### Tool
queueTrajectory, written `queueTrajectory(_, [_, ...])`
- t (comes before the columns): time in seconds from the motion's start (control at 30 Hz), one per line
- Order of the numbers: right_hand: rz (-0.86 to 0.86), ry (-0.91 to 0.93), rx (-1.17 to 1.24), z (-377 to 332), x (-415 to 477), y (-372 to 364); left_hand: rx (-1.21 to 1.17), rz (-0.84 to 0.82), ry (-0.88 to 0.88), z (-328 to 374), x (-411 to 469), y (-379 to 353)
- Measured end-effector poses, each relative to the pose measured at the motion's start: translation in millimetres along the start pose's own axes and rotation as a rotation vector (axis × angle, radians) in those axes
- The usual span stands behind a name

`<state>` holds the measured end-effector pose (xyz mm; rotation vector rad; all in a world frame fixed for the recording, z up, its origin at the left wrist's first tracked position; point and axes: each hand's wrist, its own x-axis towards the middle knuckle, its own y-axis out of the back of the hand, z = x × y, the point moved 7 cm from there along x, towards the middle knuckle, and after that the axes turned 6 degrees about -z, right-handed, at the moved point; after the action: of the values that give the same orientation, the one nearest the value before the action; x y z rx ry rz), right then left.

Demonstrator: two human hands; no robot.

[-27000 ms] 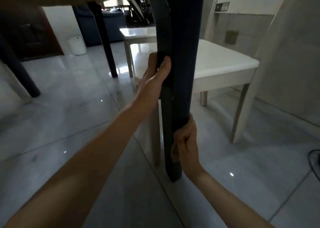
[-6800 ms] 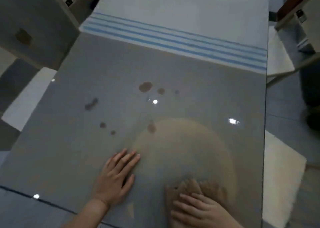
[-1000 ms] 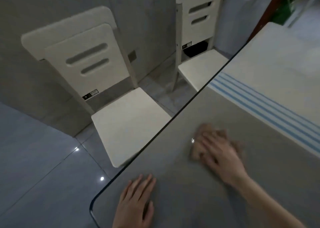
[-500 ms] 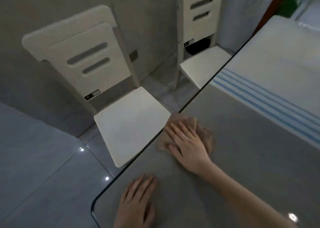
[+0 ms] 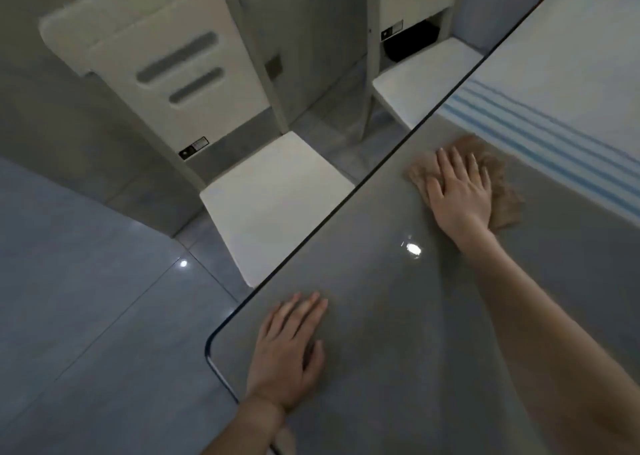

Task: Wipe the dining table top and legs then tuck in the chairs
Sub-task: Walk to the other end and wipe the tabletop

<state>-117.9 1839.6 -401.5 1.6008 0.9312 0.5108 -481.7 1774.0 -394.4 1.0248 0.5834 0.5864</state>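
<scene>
Your left hand [image 5: 287, 354] lies flat on the grey tabletop [image 5: 398, 316], palm down, fingers straight and close together, just inside the rounded near-left corner. Your right hand [image 5: 460, 191] is stretched farther along the same left edge. It lies flat too, with the fingers extended and slightly spread, pressing down on a tan cloth [image 5: 505, 191]. Nothing is pinched or gripped by either hand.

The cloth is bunched under your right palm, with its folds showing past the fingertips and on the far side of the hand. It sits near the left edge of the tabletop, well apart from your left hand. Just beyond it is the striped border of a white covering with blue bands [image 5: 554, 91] that spreads over the far part of the tabletop.

Two white chairs stand along the left edge. On the nearer chair [image 5: 270, 205] the seat reaches the edge and the back stands clear of it. The farther chair [image 5: 422, 77] has its seat partly hidden behind the edge. Each chair back carries a small black-and-white sticker, one [image 5: 194, 148] on the nearer and one [image 5: 392, 34] on the farther, but the print is too small to read.

A bright spot of light [image 5: 413, 249] glints on the glossy tabletop between your two hands.
</scene>
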Motion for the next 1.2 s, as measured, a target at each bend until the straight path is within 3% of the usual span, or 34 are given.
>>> queueTrajectory(0.1, [-0.022, 0.14, 0.022, -31, -93, -17, 0.014, -0.024, 0.021, -2, 0, -3])
queueTrajectory(0.23, [-0.131, 0.374, 0.037, -64, -290, -52, 0.056, -0.016, 0.024, 1, -1, 0])
queueTrajectory(0.33, [-0.227, 0.517, -0.041, -31, -409, -63, 0.079, -0.005, 0.015, 5, -2, 2])
queueTrajectory(0.43, [-0.227, 0.262, -0.03, 67, -456, -47, 0.089, 0.008, 0.033, 7, -3, 4])
queueTrajectory(0.57, [0.06, -0.577, 0.1, 192, -465, -14, 0.093, 0.006, 0.026, 7, -2, 1])
queueTrajectory(0.63, [0.146, -0.868, 0.134, 188, -447, -14, 0.086, 0.019, 0.004, 7, -2, 1])
queueTrajectory(0.7, [0.154, -0.847, 0.156, 134, -411, -25, 0.089, 0.026, 0.004, 7, -3, 0])
queueTrajectory(0.87, [0.07, -0.278, 0.168, -56, -348, -61, 0.103, 0.038, 0.0, 5, -3, -3])
queueTrajectory(0.97, [-0.015, -0.004, 0.105, -67, -382, -68, 0.097, 0.027, -0.004, 0, -4, -4])
queueTrajectory(1.03, [-0.014, -0.027, 0.059, -23, -420, -67, 0.108, 0.02, -0.012, -3, 0, -5])
queueTrajectory(1.2, [0.054, -0.552, 0.169, 134, -541, -42, 0.107, 0.043, -0.015, -1, -1, -6])
